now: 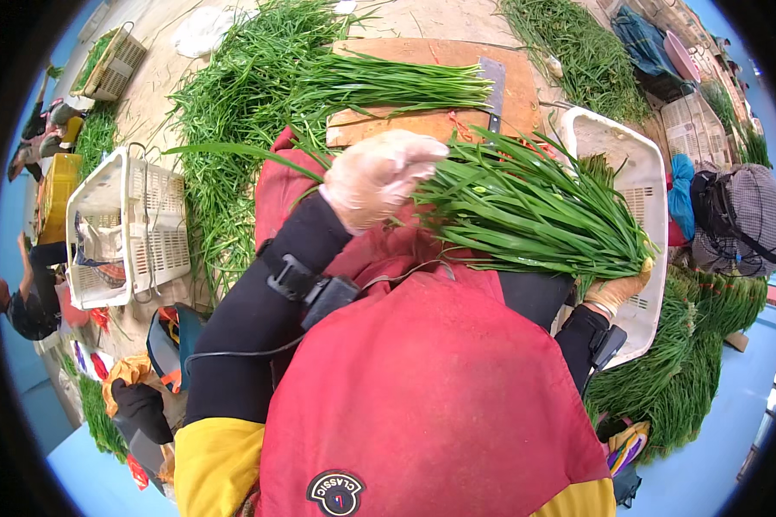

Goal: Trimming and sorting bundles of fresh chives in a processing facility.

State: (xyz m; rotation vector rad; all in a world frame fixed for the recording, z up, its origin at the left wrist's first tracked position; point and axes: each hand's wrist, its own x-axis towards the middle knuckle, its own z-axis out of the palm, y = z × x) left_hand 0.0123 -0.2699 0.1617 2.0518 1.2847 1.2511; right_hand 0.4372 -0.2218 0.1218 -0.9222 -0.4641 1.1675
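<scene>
My right hand [621, 287], in a pale glove, grips the bound-together stem end of a loose bunch of long green leaves, like garlic chives [530, 200], spread across my lap. At the leaf-tip side is my gloved left hand [381, 181], its fingers curled; a few long blades stick out to its left, and whether it grips them is hidden. Beyond my hands, a second, neatly laid bunch [401, 81] rests on a wooden board [524, 84], its stem ends at a flat metal blade [491, 84]. Red ties [460, 126] lie by the board's near edge.
Loose greens [233, 116] are heaped left of the board, with another heap [575, 58] at upper right. A white plastic crate [653, 168] stands close on my right, another [158, 220] on the left. Stacked bunches [666, 362] lie at lower right. People work at the far left.
</scene>
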